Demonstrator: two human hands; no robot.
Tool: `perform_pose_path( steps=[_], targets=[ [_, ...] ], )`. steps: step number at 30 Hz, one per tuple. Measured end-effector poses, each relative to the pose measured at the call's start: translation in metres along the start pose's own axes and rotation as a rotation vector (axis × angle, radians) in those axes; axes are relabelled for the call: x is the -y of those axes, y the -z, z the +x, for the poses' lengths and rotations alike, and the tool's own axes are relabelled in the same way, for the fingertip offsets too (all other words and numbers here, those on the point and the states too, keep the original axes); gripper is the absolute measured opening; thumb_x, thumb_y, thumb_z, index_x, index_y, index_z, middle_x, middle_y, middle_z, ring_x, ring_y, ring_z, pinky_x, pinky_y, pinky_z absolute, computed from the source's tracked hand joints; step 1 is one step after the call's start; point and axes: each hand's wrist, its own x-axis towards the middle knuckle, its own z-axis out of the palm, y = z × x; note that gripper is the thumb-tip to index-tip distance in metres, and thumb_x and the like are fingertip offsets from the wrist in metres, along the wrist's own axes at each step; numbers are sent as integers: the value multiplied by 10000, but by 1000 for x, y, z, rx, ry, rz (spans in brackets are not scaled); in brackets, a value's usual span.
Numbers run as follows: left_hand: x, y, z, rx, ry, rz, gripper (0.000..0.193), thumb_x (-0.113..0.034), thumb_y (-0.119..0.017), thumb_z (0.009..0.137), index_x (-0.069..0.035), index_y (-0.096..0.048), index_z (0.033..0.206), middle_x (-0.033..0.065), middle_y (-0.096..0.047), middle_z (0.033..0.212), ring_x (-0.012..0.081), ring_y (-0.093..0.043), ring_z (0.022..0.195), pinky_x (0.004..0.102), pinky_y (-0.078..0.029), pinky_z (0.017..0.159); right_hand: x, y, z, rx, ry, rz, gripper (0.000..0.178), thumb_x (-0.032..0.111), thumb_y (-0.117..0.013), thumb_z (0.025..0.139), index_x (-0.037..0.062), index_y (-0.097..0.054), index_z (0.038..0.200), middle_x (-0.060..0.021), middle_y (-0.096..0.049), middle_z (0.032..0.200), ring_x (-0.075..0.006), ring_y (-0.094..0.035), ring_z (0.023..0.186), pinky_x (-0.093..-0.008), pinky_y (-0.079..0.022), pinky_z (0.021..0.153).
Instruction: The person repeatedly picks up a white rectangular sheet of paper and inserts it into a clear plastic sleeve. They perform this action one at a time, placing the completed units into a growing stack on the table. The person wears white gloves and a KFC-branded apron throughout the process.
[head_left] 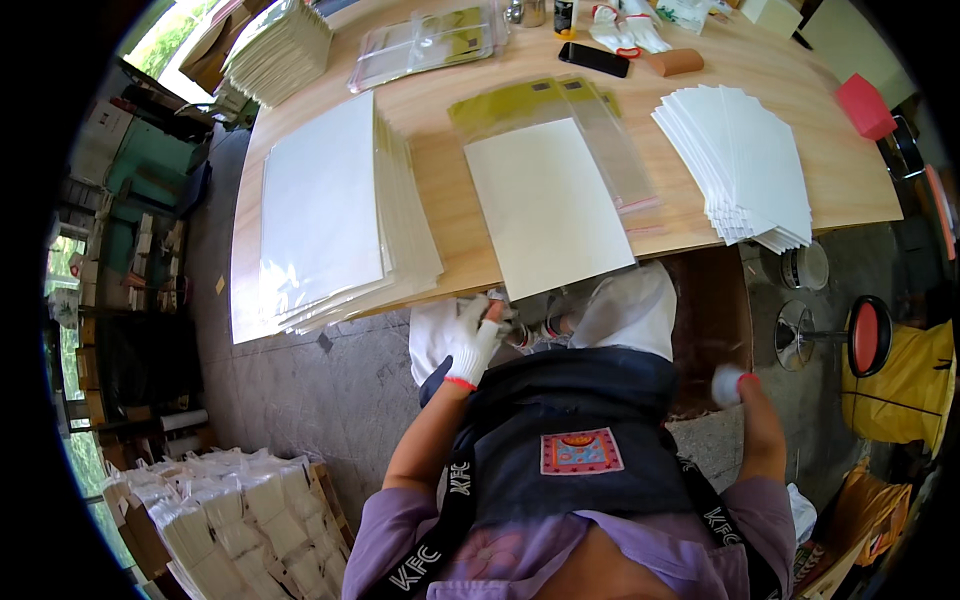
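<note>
My left hand [474, 338], in a white glove with a red cuff and some bare fingertips, is over my lap just below the table edge. Its fingers look loosely bent and apart, with nothing visible in them. Closest to it is a white sheet [548, 205], overhanging the front edge and lying on clear plastic bags with olive-gold tops [515, 103]. Low on the right and away from the table, my gloved right hand [732, 385] is smeared by motion, its fingers unreadable.
Left on the table [440, 225] is a stack of plastic-sleeved sheets [322, 195]; right, a fanned stack of white sheets [738, 160]. Behind lie a black phone [594, 59], a brown block [676, 62] and more bags [425, 50]. A stool [868, 336] stands right; wrapped bundles [235, 520] lower left.
</note>
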Motion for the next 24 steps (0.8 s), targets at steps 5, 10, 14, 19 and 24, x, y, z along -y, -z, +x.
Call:
perform_pose_path(
  steps=[5, 10, 14, 19, 24],
  targets=[
    [-11, 1, 0, -223, -729, 684, 335, -48, -669, 633, -111, -630, 959, 84, -569, 1028, 264, -564, 769, 346, -468, 621, 102, 107, -34, 199, 230, -105, 329, 333, -578, 781, 68, -644, 965, -204, -630, 919, -342, -610, 885, -442, -493, 763],
    [-19, -4, 9, -188, -802, 743, 319, -65, -697, 624, -140, -648, 930, 66, -570, 954, 265, -550, 761, 366, -450, 653, 215, 205, -52, -871, 886, 288, 302, 222, -711, 654, 110, -564, 892, -74, -603, 912, -268, -576, 880, -368, -469, 717],
    [-17, -8, 9, -294, -736, 537, 152, -60, -699, 686, -82, -613, 809, 59, -564, 786, 229, -532, 695, 341, -425, 625, 237, 196, -25, -446, 942, 480, 226, 189, -703, 678, 68, -557, 800, -60, -611, 921, -252, -590, 848, -352, -471, 713],
    [8, -27, 7, -362, 16, -689, 188, -23, -638, 803, -54, -532, 956, 36, -576, 788, 130, -548, 652, 258, -434, 502, 255, 184, -36, -388, 533, 864, 247, 283, -596, 806, 44, -542, 773, -119, -616, 780, -307, -597, 737, -411, -456, 649],
    [-23, -18, 0, -198, 158, -902, 267, -103, -609, 845, -42, -500, 1081, 61, -575, 911, 136, -587, 750, 231, -497, 613, 253, 175, -34, -234, 421, 981, 274, 326, -521, 872, 67, -579, 803, -87, -593, 669, -207, -557, 568, -358, -428, 531]
  ],
)
